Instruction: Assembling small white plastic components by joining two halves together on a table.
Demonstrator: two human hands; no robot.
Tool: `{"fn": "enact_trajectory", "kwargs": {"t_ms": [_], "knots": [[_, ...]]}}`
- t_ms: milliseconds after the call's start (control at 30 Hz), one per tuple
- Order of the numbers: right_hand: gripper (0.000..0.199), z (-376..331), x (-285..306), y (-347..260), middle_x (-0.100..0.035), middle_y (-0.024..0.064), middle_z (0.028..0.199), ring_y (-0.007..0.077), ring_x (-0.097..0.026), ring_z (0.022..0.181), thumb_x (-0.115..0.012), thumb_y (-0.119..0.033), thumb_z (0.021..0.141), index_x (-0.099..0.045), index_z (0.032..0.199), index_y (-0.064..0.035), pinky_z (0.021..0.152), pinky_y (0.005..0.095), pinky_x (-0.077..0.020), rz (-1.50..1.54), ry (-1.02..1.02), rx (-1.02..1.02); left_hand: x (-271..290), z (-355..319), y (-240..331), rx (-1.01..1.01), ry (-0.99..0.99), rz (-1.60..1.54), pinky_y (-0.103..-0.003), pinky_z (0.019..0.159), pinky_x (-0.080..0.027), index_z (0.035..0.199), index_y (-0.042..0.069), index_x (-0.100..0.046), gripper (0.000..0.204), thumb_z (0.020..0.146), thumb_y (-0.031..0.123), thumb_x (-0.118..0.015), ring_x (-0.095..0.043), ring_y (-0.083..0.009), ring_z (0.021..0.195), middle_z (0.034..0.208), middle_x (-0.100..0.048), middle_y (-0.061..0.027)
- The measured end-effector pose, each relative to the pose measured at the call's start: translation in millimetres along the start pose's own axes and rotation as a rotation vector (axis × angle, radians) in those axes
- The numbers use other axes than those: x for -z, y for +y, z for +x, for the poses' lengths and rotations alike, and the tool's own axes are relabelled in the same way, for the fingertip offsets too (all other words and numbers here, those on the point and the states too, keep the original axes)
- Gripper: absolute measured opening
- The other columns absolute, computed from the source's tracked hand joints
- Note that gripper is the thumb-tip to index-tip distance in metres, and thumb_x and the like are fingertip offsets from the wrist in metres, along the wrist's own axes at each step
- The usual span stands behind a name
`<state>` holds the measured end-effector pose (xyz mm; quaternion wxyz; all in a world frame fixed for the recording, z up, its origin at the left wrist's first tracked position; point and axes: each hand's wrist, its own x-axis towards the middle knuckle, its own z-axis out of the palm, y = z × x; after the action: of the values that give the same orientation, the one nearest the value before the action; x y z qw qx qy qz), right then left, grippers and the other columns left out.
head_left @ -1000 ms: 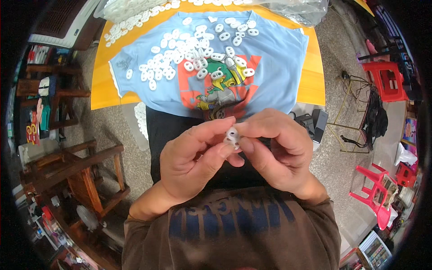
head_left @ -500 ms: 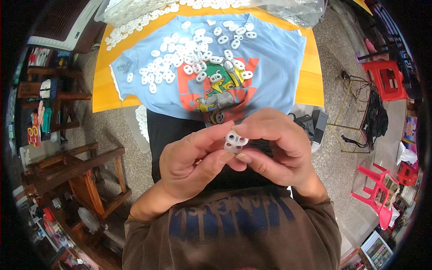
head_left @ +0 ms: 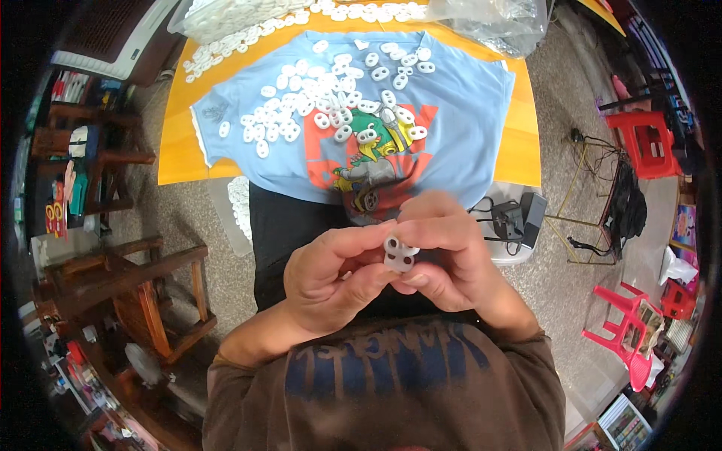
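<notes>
My left hand (head_left: 331, 274) and my right hand (head_left: 455, 255) meet in front of my chest, fingertips pinched from both sides. Between them are white oval plastic pieces with two holes (head_left: 398, 263), seemingly two pressed against each other, holes facing up. Both thumbs press the near side and the index fingers the far side. My other fingers curl behind and are partly hidden. Beyond my hands, a light blue printed T-shirt (head_left: 462, 124) lies over the table, bearing many loose white two-hole pieces (head_left: 289, 101) in a loose heap.
The yellow table (head_left: 177, 154) holds a clear container (head_left: 233, 19) of white pieces at the back left and a clear plastic bag (head_left: 492, 26) at the back right. A black adapter (head_left: 510, 219) sits right of my hands. Wooden furniture (head_left: 150, 301) stands left, a pink stool (head_left: 620, 331) right.
My hands have come slightly nearer my body, still holding the white pieces. The pieces have turned a little between the fingertips. The table appears slightly lower in view.
</notes>
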<state>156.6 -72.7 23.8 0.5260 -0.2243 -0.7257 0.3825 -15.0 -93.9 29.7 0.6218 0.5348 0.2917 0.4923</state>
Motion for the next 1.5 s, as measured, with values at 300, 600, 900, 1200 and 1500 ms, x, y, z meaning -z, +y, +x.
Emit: {"fn": "enact_trajectory", "kwargs": {"t_ms": [300, 600, 900, 1200, 1500], "knots": [[0.031, -7, -17, 11, -0.053, 0.013, 0.1, 0.025, -0.049, 0.076, -0.051, -0.017, 0.088, -0.04, 0.115, -0.0035, 0.067, 0.0356, -0.0413, 0.086, 0.072, 0.049, -4, -1, -4, -0.128, 0.015, 0.08, -0.023, 0.065, -0.05, 0.11, -0.003, -0.05, 0.029, 0.084, 0.002, -0.058, -0.062, -0.0111, 0.075, 0.089, -0.063, -0.011], [0.029, -7, -21, 14, -0.053, 0.0127, 0.101, 0.0224, -0.047, 0.075, -0.048, -0.017, 0.089, -0.04, 0.112, -0.0009, 0.066, 0.0342, -0.0404, 0.151, 0.109, 0.099, -5, -7, -7, -0.101, 0.016, 0.041, -0.024, 0.07, -0.05, 0.11, -0.004, -0.048, 0.028, 0.084, 0.0, -0.056, -0.061, -0.0126, 0.079, 0.096, -0.062, -0.0126], [0.028, -7, -23, 15, -0.053, 0.0124, 0.098, 0.0205, -0.045, 0.075, -0.046, -0.019, 0.091, -0.04, 0.111, -0.0009, 0.066, 0.0329, -0.0394, 0.202, 0.114, 0.066, -6, -7, -10, -0.128, 0.008, -0.066, -0.026, 0.072, -0.051, 0.115, -0.005, -0.043, 0.032, 0.085, 0.0, -0.054, -0.061, -0.0154, 0.083, 0.1, -0.059, -0.0147], [0.028, -9, -29, 18, -0.053, 0.0132, 0.096, 0.0181, -0.043, 0.073, -0.043, -0.021, 0.092, -0.039, 0.11, -0.0013, 0.065, 0.0313, -0.0377, 0.263, 0.165, 0.048, -9, -3, -5, -0.098, 0.034, 0.066, -0.025, 0.068, -0.052, 0.112, -0.005, -0.046, 0.031, 0.084, -0.001, -0.056, -0.062, -0.0139, 0.078, 0.092, -0.062, -0.0135], [0.025, -12, -35, 22, -0.055, 0.0151, 0.095, 0.0182, -0.043, 0.072, -0.042, -0.019, 0.092, -0.039, 0.109, -0.0012, 0.067, 0.0326, -0.0377, 0.273, 0.228, 0.054, -9, -3, -7, -0.127, 0.067, 0.147, -0.022, 0.061, -0.05, 0.109, -0.004, -0.048, 0.028, 0.083, 0.0, -0.058, -0.062, -0.0108, 0.07, 0.085, -0.064, -0.0121]]}}
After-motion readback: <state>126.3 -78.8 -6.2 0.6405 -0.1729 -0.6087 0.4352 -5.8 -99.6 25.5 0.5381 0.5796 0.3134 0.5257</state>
